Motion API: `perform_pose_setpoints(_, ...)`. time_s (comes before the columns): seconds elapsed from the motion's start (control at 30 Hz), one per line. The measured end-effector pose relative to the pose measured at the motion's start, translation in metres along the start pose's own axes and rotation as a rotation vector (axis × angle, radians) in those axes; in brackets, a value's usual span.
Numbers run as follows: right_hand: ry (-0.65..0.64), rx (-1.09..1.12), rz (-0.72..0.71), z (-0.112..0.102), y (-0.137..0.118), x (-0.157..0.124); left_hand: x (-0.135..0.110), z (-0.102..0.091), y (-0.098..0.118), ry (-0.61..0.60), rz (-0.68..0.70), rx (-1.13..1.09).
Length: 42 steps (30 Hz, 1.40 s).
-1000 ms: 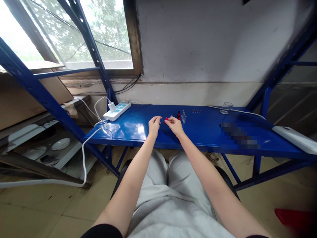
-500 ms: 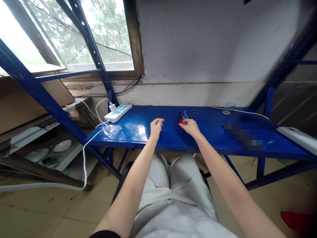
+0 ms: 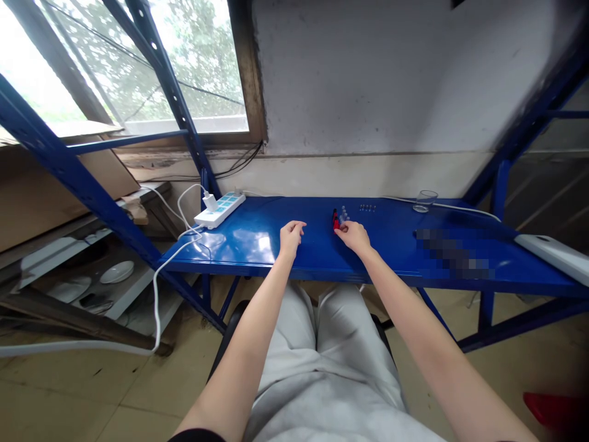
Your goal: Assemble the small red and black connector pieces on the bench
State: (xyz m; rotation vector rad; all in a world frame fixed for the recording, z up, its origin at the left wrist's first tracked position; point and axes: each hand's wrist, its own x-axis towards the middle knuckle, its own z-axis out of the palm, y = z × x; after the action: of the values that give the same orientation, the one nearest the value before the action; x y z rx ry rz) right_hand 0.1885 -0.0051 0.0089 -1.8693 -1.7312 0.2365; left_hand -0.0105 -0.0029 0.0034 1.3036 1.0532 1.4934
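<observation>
Over the middle of the blue table [image 3: 239,242], my left hand [image 3: 291,238] is closed, its fingers curled with the index finger reaching right. Anything inside it is too small or hidden to make out. My right hand [image 3: 353,236] pinches a small red piece [image 3: 336,227] with thumb and fingertips, low at the tabletop. Just behind that piece sits a small red-and-black piece [image 3: 335,215]; their exact kind is too small to tell. Several small clear pieces [image 3: 343,215] stand in a row beside them. Farther back lie several tiny metallic pieces [image 3: 367,208].
A white power strip [image 3: 219,210] with a plug and cables lies at the table's left. Toward the right are a clear glass [image 3: 424,201], a blurred-out dark object [image 3: 453,253] and a white flat device [image 3: 554,258]. Blue rack posts [image 3: 500,184] rise at both ends.
My right hand has shifted very slightly right and the red piece sits a little more upright, close to the other red-and-black piece. My left hand has hardly moved.
</observation>
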Motion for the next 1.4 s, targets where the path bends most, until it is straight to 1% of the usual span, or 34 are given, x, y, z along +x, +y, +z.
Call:
perform_pose_setpoints(0.2, -0.030, -0.023, 0.000, -0.004, 0.000, 0.001, 0.000, 0.000, 0.001, 0.004, -0.007, 0.003)
perform_pose_setpoints(0.4, -0.047, -0.073, 0.061, -0.013, 0.009, -0.001, 0.000, 0.000, 0.000, -0.005, -0.002, 0.006)
perform_pose_setpoints(0.63, 0.042, -0.158, 0.109, -0.007, 0.014, -0.009, -0.001, 0.000, 0.002, -0.015, -0.005, 0.013)
perform_pose_setpoints(0.8, 0.051, -0.161, 0.117, -0.005, 0.013, -0.014, -0.001, 0.002, 0.000, -0.024, 0.013, 0.078)
perform_pose_setpoints(0.9, 0.058, -0.145, 0.126, -0.004, 0.014, -0.014, -0.003, 0.005, -0.002, -0.053, 0.092, 0.210)
perform_pose_setpoints(0.97, 0.059, -0.138, 0.131, -0.004, 0.015, -0.014, -0.007, 0.009, -0.002, -0.100, 0.209, 0.352)
perform_pose_setpoints(1.0, 0.059, -0.138, 0.132, -0.003, 0.015, -0.014, -0.010, 0.012, -0.001, -0.144, 0.285, 0.437)
perform_pose_setpoints(1.07, 0.062, -0.141, 0.133, -0.003, 0.016, -0.014, -0.016, 0.020, 0.003, -0.273, 0.446, 0.636)
perform_pose_setpoints(1.13, 0.069, -0.153, 0.136, -0.002, 0.016, -0.014, -0.022, 0.028, 0.007, -0.403, 0.564, 0.862)
perform_pose_setpoints(1.2, 0.074, -0.164, 0.136, -0.002, 0.017, -0.013, -0.025, 0.038, 0.010, -0.446, 0.604, 1.068)
perform_pose_setpoints(1.27, 0.076, -0.169, 0.131, -0.001, 0.017, -0.013, -0.026, 0.046, 0.011, -0.438, 0.609, 1.213)
perform_pose_setpoints(1.4, 0.081, -0.163, 0.118, -0.001, 0.019, -0.014, -0.024, 0.057, 0.007, -0.422, 0.626, 1.351)
